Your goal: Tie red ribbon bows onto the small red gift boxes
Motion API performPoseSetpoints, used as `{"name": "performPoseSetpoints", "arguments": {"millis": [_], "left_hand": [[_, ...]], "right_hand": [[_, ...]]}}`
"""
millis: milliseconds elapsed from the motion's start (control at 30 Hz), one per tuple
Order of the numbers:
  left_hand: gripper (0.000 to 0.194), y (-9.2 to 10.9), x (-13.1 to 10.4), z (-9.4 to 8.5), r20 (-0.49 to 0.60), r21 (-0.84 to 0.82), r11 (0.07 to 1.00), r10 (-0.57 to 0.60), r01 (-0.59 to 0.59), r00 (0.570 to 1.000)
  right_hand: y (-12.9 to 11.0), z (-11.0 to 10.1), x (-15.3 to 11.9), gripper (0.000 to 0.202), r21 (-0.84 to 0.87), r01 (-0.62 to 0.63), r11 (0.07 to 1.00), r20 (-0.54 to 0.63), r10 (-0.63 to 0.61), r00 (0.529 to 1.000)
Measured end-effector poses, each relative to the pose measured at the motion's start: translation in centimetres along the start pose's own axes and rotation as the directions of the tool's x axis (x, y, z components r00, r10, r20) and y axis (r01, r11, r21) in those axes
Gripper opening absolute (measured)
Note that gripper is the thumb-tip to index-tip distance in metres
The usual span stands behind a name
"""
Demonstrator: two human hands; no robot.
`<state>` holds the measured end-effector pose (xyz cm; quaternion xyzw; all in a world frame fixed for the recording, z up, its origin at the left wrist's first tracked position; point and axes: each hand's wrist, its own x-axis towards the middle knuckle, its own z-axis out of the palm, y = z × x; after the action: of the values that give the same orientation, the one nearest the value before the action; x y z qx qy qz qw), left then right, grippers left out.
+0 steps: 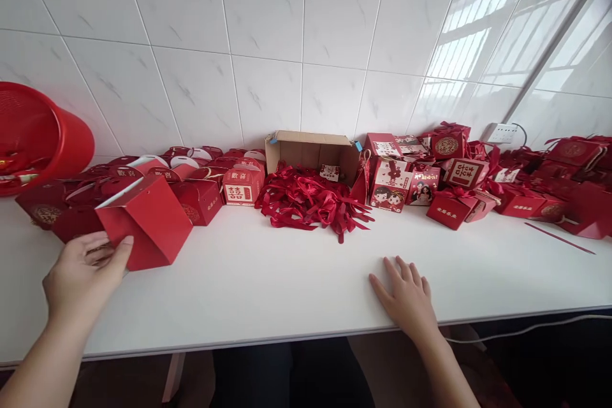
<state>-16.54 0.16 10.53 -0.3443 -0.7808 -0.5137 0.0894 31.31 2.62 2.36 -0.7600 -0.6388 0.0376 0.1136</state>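
Note:
At the left of the white table, my left hand (90,271) grips a red paper gift box (150,223) by its near left edge, with thumb and fingers closed on it. The box is tilted, and a white inner edge shows along its top. Other red gift boxes (201,201) stand right behind it. My right hand (406,293) lies palm down near the front edge of the table, fingers spread, holding nothing. Beyond it, a heap of dark red ribbons (310,201) spills from an open cardboard box (308,138).
A red plastic basket (71,134) lies on its side at far left. Finished-looking boxes with ribbon bows (449,143) are stacked at right, near a white power strip (502,133). One loose ribbon strip (559,238) lies on the table (287,287). Behind is a tiled wall (268,13).

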Motion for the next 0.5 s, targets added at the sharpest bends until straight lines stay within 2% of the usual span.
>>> {"name": "performPoseSetpoints", "arguments": {"millis": [67, 167, 233, 367, 500], "left_hand": [[0.034, -0.4, -0.4, 0.8, 0.057, -0.047, 0.998, -0.043, 0.046, 0.997], [0.044, -0.2, -1.4, 0.9, 0.113, -0.099, 0.995, 0.007, 0.004, 0.994], [0.046, 0.3, -1.7, 0.9, 0.174, -0.055, 0.998, 0.042, -0.033, 0.984], [0.038, 0.7, -2.0, 0.8, 0.271, 0.033, 0.998, 0.044, -0.054, 0.961], [0.035, 0.4, -3.4, 0.9, 0.317, -0.007, 0.995, 0.099, -0.102, 0.943]], "right_hand": [[0.1, 0.1, 0.0, 0.068, -0.008, -0.002, 1.000, 0.001, 0.002, 1.000], [0.2, 0.2, 0.1, 0.069, -0.018, -0.005, 1.000, -0.002, 0.005, 1.000], [0.2, 0.4, 0.0, 0.069, -0.021, -0.003, 1.000, -0.008, 0.003, 1.000], [0.5, 0.8, 0.0, 0.069, -0.008, 0.007, 1.000, -0.019, -0.007, 1.000], [1.2, 1.2, 0.3, 0.069, 0.058, 0.014, 0.998, -0.055, -0.011, 0.998]]}}
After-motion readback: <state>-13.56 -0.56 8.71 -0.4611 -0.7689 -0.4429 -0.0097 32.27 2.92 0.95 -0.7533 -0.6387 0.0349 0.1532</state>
